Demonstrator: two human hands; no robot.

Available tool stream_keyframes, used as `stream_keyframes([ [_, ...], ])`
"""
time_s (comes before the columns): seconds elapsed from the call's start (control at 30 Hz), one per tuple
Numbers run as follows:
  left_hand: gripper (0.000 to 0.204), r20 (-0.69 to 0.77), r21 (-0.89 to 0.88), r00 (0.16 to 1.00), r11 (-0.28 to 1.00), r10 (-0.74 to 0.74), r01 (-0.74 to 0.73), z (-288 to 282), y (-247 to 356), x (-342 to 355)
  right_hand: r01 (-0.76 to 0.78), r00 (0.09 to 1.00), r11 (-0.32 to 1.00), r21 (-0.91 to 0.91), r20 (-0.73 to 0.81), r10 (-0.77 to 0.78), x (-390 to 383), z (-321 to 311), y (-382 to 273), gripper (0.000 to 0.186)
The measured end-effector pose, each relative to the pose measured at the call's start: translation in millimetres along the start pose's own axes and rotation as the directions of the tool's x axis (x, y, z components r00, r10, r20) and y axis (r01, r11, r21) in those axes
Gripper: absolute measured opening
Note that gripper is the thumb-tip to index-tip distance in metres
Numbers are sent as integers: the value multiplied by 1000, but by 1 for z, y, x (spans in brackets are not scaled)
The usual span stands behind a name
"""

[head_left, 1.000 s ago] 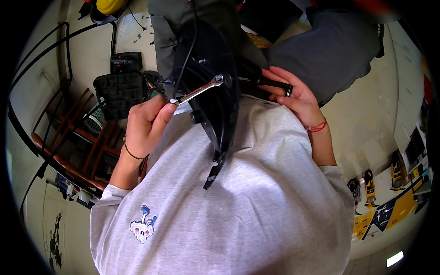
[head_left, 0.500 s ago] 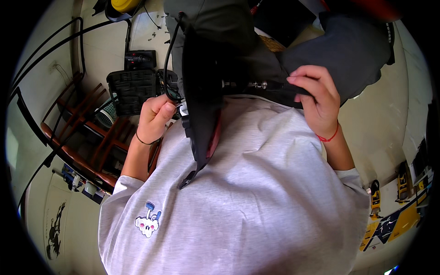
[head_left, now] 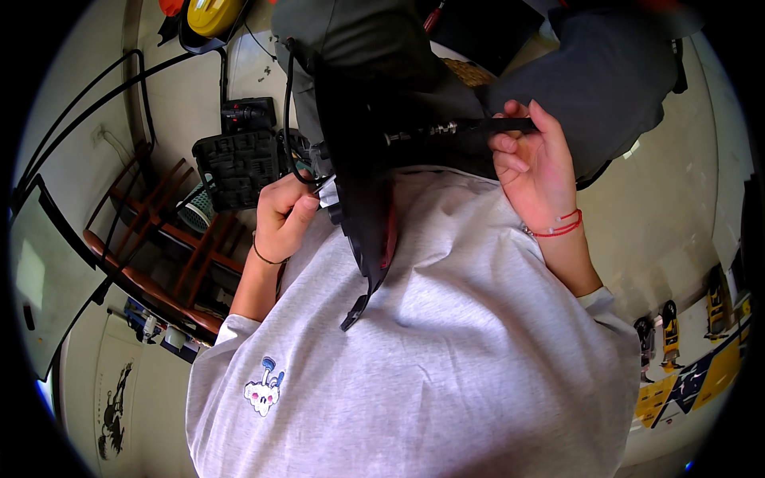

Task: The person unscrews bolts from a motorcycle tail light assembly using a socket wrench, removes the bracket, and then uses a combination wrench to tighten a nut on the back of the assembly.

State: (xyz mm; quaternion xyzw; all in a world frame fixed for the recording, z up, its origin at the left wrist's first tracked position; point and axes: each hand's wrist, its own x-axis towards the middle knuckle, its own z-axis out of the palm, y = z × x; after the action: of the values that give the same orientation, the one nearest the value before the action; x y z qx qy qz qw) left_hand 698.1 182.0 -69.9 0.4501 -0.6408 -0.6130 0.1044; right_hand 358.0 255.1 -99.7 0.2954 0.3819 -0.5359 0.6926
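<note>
Head: right hand (head_left: 543, 171) palm-up

Both hands are reaching forward — the left one closing, the right one turning its palm up.
The left hand (head_left: 284, 217) is curling into a fist, its thumb (head_left: 301, 213) lying over the bent fingers, while the left forearm (head_left: 253, 288) is slanting up and inward. The right hand (head_left: 535, 171) is bending its fingers (head_left: 507, 143) loosely inward, one digit (head_left: 550, 123) standing straighter — and the right forearm (head_left: 575, 261) is leaning inward too. The two hands are staying well apart.
</note>
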Motion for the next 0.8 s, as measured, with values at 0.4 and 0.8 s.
stream_keyframes([
  [0.4, 44, -13, 117, 1000, 993, 22, -21, -1, 5, -2, 129, 982, 856, -500, 186, -39, -3, -14, -24, 54],
  [0.8, 49, 129, 47, 991, 998, -44, 38, -10, 16, 3, 533, 794, 492, -689, 608, -10, 8, -16, -59, 28],
])
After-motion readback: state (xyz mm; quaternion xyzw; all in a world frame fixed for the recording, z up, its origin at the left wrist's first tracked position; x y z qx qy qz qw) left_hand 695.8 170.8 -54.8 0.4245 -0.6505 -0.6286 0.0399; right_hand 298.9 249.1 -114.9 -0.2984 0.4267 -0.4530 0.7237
